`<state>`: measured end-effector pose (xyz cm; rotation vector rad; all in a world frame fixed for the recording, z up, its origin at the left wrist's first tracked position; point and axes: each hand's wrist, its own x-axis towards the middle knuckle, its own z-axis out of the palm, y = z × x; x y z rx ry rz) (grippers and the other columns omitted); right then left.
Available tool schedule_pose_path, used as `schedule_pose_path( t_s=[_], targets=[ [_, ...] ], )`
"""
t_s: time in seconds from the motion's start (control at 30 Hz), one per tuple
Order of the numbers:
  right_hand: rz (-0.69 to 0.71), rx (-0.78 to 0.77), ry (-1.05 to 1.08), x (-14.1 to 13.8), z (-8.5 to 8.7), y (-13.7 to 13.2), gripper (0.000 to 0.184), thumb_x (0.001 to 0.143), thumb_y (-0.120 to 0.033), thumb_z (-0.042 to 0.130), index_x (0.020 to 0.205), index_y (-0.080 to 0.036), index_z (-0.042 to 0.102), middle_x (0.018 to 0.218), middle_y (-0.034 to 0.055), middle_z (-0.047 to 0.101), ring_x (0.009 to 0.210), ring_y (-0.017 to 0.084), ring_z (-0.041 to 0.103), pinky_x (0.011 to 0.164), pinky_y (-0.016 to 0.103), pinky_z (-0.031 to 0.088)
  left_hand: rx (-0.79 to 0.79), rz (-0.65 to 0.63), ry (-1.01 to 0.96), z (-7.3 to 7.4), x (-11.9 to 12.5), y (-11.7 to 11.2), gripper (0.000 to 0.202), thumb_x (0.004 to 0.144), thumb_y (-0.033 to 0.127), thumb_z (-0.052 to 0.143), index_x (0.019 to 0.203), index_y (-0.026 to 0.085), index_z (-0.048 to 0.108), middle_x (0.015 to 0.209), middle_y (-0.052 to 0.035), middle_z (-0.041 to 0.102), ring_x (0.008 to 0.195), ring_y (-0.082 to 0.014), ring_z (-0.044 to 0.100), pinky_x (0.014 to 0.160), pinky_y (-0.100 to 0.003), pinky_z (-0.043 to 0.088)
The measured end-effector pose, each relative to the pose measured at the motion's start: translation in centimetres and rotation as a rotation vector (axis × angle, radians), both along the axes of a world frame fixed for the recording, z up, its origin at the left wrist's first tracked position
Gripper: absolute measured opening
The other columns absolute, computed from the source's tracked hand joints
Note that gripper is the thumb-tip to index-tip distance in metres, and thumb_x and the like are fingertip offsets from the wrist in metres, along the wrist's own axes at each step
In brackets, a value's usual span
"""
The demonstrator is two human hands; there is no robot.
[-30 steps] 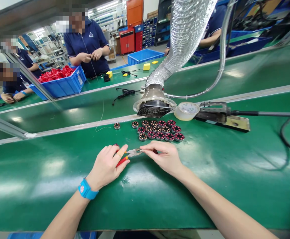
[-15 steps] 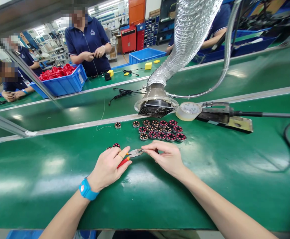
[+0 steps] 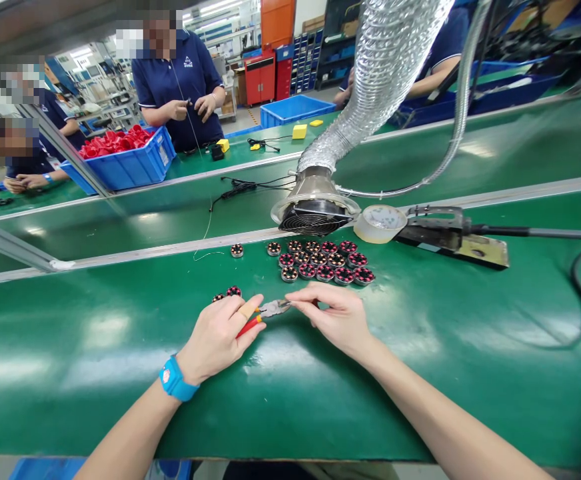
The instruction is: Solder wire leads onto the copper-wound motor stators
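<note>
My left hand (image 3: 220,333), with a blue band at its wrist, is wrapped round the red and orange handles of a pair of pliers (image 3: 274,308). The jaws point right, toward my right hand (image 3: 331,315). That hand is closed in a pinch right at the tips of the jaws; whatever small piece it holds is too small to make out. Beyond the hands lies a cluster of small round coil parts (image 3: 325,273) with red and copper-coloured windings. Two more coil parts (image 3: 233,291) show partly behind my left hand, and a single one (image 3: 236,251) sits farther back.
A fume extraction hood (image 3: 315,217) on a silver duct hangs behind the parts. Right of it are a tape roll (image 3: 379,224) and a soldering tool on a stand (image 3: 450,243). Across the bench, a person in navy (image 3: 180,87) works beside a blue bin of red pieces (image 3: 125,163).
My hands and the pliers stay almost in place; the whole view shifts slightly. The co-worker across the bench has moved their hands slightly apart.
</note>
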<state>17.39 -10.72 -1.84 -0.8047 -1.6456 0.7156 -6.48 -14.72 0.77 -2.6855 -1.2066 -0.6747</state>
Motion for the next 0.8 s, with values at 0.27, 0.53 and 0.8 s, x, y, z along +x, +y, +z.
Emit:
schedule_pose_path(
  t_s=[0.27, 0.53, 0.8],
  targets=[
    [0.011, -0.009, 0.03, -0.1, 0.1, -0.1, 0.015, 0.091, -0.027, 0.07, 0.083, -0.023, 0.081, 0.062, 0.0023, 0.07, 0.047, 0.013, 0.057, 0.045, 0.026, 0.045, 0.028, -0.013, -0.011, -0.2, 0.0, -0.2, 0.041, 0.1, 0.032, 0.058, 0.137, 0.015, 0.055, 0.097, -0.0088, 0.07, 0.082, -0.0185, 0.067, 0.071, -0.031, 0.056],
    [-0.042, -0.236, 0.18, -0.4, 0.0, -0.1, 0.013, 0.087, -0.031, 0.073, 0.089, -0.021, 0.081, 0.062, 0.0011, 0.069, 0.04, 0.009, 0.051, 0.036, 0.022, 0.037, 0.023, 0.082, -0.203, 0.6, -0.7, 0.0, 0.045, 0.098, 0.026, 0.061, 0.142, 0.019, 0.053, 0.102, -0.0085, 0.068, 0.084, -0.0161, 0.066, 0.073, -0.027, 0.056],
    [0.126, -0.531, 0.459, -0.3, 0.1, 1.5, 0.029, 0.087, -0.046, 0.068, 0.089, -0.017, 0.071, 0.043, -0.0076, 0.05, 0.028, 0.006, 0.037, 0.032, 0.018, 0.024, 0.157, 0.139, -0.213, -0.6, -1.8, 0.9, 0.049, 0.097, 0.022, 0.062, 0.145, 0.022, 0.052, 0.1, -0.0078, 0.068, 0.079, -0.0155, 0.066, 0.07, -0.026, 0.055]
  ],
)
